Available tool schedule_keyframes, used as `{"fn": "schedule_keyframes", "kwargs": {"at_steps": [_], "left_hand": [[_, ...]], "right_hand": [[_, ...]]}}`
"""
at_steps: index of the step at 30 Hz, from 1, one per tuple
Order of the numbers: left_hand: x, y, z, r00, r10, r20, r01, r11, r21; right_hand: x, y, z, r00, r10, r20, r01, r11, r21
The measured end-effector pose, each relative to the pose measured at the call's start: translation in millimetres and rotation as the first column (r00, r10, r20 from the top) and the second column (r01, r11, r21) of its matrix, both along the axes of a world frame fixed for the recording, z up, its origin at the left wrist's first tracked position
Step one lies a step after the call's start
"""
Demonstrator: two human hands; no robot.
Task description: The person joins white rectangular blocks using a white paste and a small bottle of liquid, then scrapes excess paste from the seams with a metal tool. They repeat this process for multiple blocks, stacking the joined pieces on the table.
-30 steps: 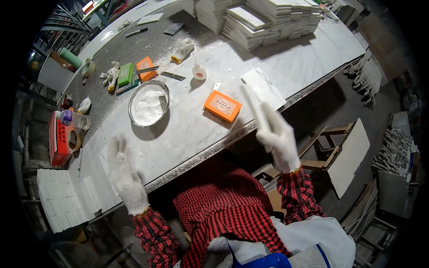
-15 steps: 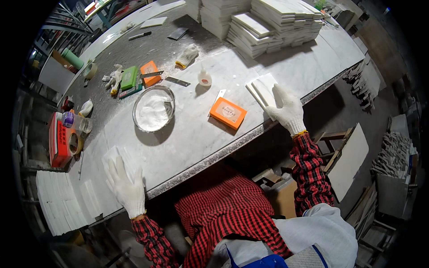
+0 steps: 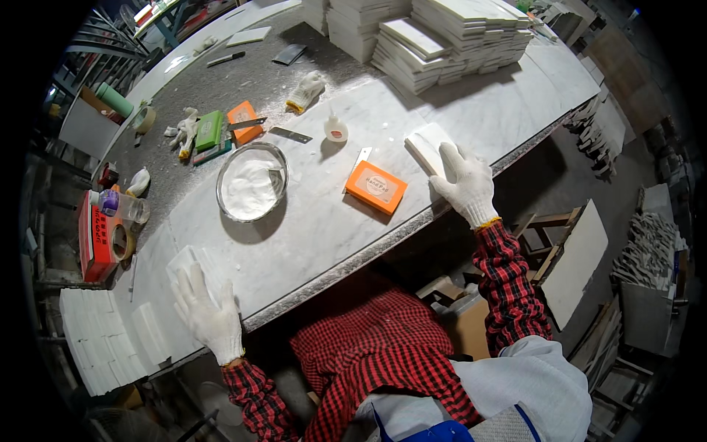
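Observation:
My left hand (image 3: 210,315), in a white knit glove, lies flat with fingers spread at the near edge of the marble table. Its fingertips rest on a thin white tile (image 3: 190,258). On the right, my gloved right hand (image 3: 470,186) grips the near end of a white marble tile (image 3: 427,144), thumb on one side and fingers over the other. The tile seems to lie on another one; the hand hides their near ends. Between my hands are an orange box (image 3: 375,188) with a metal blade under it and a glass bowl (image 3: 221,193) of white paste or powder.
Stacked white tiles (image 3: 460,37) stand at the back; more (image 3: 92,335) line the left edge. A small squeeze bottle (image 3: 336,130), scraper blade (image 3: 291,135), green box (image 3: 209,130), loose glove (image 3: 305,91) and red box (image 3: 96,243) sit on the table (image 3: 309,243).
My right hand has shifted slightly left, its thumb now across the tile's side. The two tiles there, offset before, now look lined up. My left hand has barely moved.

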State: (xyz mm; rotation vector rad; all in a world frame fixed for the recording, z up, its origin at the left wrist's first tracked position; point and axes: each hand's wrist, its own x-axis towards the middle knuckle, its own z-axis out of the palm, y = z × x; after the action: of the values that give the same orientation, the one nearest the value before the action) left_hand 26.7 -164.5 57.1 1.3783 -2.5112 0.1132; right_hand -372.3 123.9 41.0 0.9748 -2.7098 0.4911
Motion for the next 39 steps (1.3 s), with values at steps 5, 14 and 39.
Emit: {"fn": "schedule_keyframes", "kwargs": {"at_steps": [5, 14, 39], "left_hand": [[2.6, -1.9, -3.2, 1.000, -0.015, -0.004, 0.015, 1.000, -0.015], [2.0, -1.7, -3.3, 1.000, -0.014, 0.023, 0.015, 0.999, -0.046], [-6.9, 0.3, 0.7, 0.984, -0.037, -0.172, 0.055, 0.993, 0.104]], "right_hand": [[0.0, -0.3, -3.3, 1.000, 0.009, -0.021, -0.009, 1.000, 0.005], [-1.7, -2.7, -4.3, 0.999, -0.029, 0.023, 0.028, 0.999, 0.029], [-79.5, -58.2, 0.6, 0.969, 0.173, 0.178, -0.166, 0.985, -0.057]]}}
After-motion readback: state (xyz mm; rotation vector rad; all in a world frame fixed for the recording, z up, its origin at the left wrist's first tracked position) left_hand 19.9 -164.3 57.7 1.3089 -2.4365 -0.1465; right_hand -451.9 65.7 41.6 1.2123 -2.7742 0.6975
